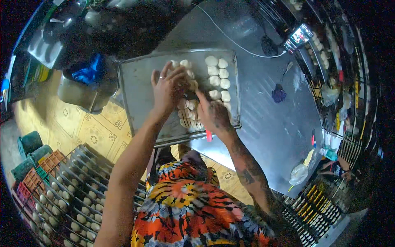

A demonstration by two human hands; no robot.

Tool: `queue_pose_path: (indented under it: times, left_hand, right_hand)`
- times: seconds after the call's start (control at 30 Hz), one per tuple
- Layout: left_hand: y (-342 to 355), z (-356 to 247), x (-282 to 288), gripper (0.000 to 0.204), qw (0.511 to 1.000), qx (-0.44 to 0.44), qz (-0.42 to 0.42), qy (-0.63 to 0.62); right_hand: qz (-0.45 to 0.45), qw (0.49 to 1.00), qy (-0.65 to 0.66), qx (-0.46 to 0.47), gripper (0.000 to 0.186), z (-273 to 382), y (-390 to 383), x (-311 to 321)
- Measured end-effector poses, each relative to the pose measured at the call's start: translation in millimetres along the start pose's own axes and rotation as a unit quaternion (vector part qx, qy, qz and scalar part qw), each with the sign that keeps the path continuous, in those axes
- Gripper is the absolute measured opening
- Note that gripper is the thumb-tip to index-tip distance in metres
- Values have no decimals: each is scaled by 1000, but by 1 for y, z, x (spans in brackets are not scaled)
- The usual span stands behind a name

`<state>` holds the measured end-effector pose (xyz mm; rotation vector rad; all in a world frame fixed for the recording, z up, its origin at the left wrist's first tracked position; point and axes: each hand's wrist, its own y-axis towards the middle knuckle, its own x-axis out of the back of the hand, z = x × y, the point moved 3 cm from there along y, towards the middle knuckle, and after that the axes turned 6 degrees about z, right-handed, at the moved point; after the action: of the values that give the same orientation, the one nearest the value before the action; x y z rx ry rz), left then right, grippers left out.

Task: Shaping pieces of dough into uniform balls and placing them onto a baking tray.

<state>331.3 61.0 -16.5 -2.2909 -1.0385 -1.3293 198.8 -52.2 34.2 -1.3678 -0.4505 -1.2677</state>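
Note:
Pale dough pieces (218, 77) lie in two columns along the right side of a metal baking tray (142, 107). More dough pieces (190, 119) sit in the tray's middle, and those nearest me have dark parallel slits across them. My left hand (169, 88) rests over the middle pieces with its fingers apart, at the far end of that row. My right hand (214, 115) is closed around a tool with a red handle (209, 136), index finger stretched toward a dough piece by the left fingertips. The tool's working end is hidden by the hands.
The tray lies on a grey metal table (263, 123). A lit phone (298, 38) with a white cable stands far right, near a purple cloth (279, 94). Racks of dough balls (82, 197) stand lower left. A grey bin (78, 92) is left of the tray.

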Motion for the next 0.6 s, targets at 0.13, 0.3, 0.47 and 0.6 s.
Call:
queue_pose_path:
  times: [0.13,0.3,0.47,0.6]
  left_hand:
    - [4,0,-3,38,1000,-8,-13,1]
    - [3,0,-2,38,999,22,-13,-36]
    - [0,-2,7,39,998,34,-22,-39]
    - [-7,-7,13,40,997,30,-47,-58]
  right_hand:
    - [-75,981,174,28,59,11,41,19]
    - [-175,977,70,101,60,31,34,33]
    - [-68,996,-5,50,61,23,12,11]
    - [-236,963,81,102,59,21,43,0]
